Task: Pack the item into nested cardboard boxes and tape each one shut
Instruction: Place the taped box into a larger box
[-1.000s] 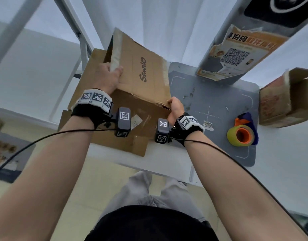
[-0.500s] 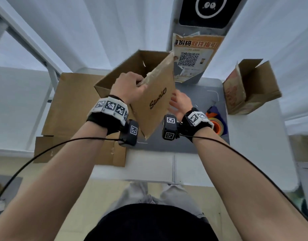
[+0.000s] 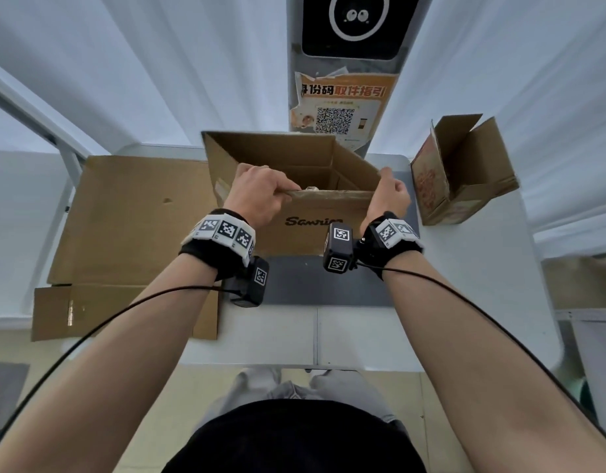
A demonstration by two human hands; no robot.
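Note:
A brown cardboard box (image 3: 315, 230) printed with a script logo stands open on the grey mat (image 3: 308, 285) at the table's middle. My left hand (image 3: 260, 194) grips the near top edge at its left end. My right hand (image 3: 390, 194) grips the same edge at its right end. Inside the box something pale (image 3: 311, 189) peeks just above the near edge; I cannot tell what it is. A smaller open cardboard box (image 3: 465, 179) with red print stands at the right.
A large flattened cardboard sheet (image 3: 134, 220) lies on the left of the white table (image 3: 482, 285), with another flat piece (image 3: 124, 310) hanging over the front edge. A pillar with a QR-code poster (image 3: 339, 107) rises behind the box.
The logo box swung from a tilted, half-folded shape at the left to an opened box standing square at the middle. Both hands shifted onto its near top edge. The tape roll is now hidden.

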